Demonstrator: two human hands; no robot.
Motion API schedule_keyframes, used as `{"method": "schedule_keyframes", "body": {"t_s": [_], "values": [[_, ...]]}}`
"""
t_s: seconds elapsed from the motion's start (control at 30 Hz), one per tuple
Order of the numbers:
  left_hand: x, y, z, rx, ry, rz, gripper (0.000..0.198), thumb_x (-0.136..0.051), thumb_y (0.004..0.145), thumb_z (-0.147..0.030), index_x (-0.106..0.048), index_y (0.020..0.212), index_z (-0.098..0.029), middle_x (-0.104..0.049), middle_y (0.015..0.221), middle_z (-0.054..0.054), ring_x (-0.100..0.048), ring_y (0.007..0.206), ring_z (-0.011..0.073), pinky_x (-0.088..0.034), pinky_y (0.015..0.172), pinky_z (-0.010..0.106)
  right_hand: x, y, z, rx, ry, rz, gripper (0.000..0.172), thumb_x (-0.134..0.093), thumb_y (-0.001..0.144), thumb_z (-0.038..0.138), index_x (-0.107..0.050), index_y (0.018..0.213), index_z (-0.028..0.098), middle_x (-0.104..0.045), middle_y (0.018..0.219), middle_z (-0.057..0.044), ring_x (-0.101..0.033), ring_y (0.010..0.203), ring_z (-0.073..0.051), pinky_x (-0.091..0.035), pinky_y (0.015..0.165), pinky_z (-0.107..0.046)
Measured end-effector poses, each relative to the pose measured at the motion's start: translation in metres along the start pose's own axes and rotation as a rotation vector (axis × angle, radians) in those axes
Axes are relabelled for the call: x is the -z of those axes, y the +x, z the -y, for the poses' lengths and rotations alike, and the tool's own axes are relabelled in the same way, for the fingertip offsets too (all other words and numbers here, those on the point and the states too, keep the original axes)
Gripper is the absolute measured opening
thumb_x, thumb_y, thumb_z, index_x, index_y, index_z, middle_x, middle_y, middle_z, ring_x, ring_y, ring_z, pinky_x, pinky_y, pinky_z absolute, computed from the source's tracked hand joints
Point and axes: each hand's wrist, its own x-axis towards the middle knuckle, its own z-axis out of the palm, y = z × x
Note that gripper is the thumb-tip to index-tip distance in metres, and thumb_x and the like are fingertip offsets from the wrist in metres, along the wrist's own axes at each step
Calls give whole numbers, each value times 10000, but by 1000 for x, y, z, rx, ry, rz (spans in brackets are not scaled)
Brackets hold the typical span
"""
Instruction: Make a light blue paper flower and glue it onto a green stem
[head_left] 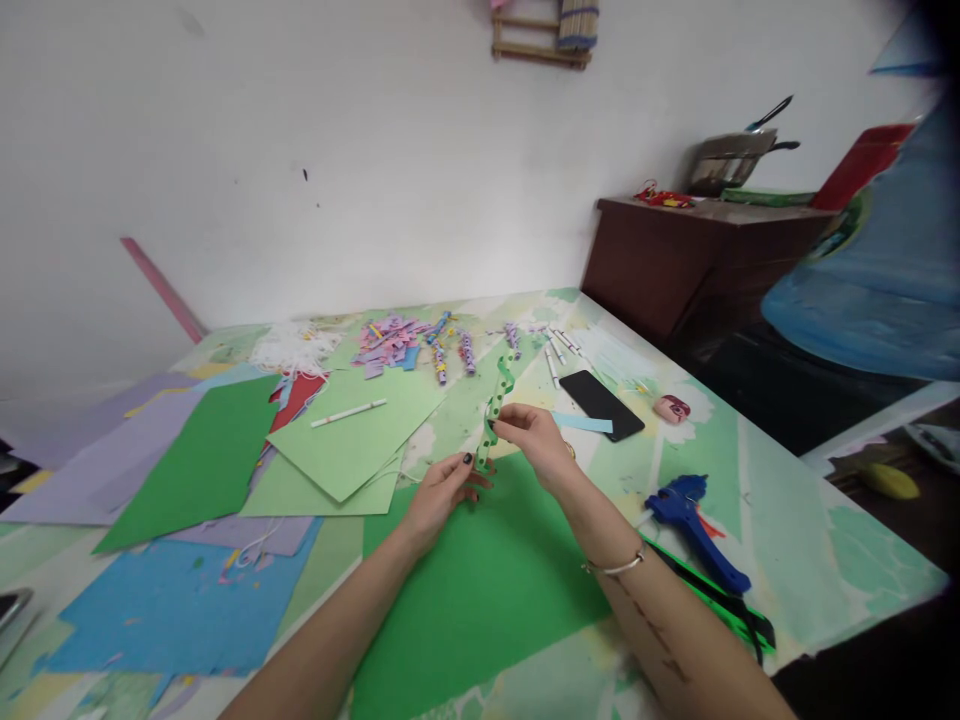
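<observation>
A light green paper strip (498,400) with dark dots stands up between my hands, its top end curling. My right hand (536,438) pinches it around the middle. Lower down, my left hand (448,487) holds its bottom end between thumb and fingers. Beneath both hands lies a dark green sheet (480,590). Light green sheets (352,450) with a white marker (349,413) on top are left of my hands. Just right of my right hand is a pale blue paper strip (585,423), partly over a black phone (604,403).
A blue glue gun (697,530) and a green-black cutter (720,600) lie at the right. Further back are paper scraps (390,342), dotted purple rolls (467,352), white string (296,347) and markers (555,355). Coloured sheets (187,610) cover the left. A brown cabinet (667,260) adjoins the table.
</observation>
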Motion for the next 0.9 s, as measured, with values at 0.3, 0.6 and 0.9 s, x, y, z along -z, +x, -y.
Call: {"method": "schedule_keyframes", "body": {"t_s": [0.3,0.6,0.9], "values": [[1,0,2,-5,-17,-34,283,-625,743,-395,-621,818,-122,-635,813,78,-590,679,142,-401,580,231,-1,0,-3,14,8,14,190,-698,552,298,-598,644,165,-601,630,10,-542,630,-136,-409,661,-287],[0,0,6,-20,23,-47,252,-675,702,-354,-607,816,-139,-622,723,37,-586,676,139,-407,607,230,1,0,-4,12,-7,-25,177,-691,552,278,-592,630,153,-579,609,15,-516,600,-121,-389,630,-271],[3,2,8,-64,104,-78,253,-689,679,-366,-634,766,-134,-645,654,38,-571,622,141,-413,606,241,1,-1,-5,-27,37,14,203,-696,551,301,-620,669,153,-590,617,7,-531,592,-118,-411,566,-250]]}}
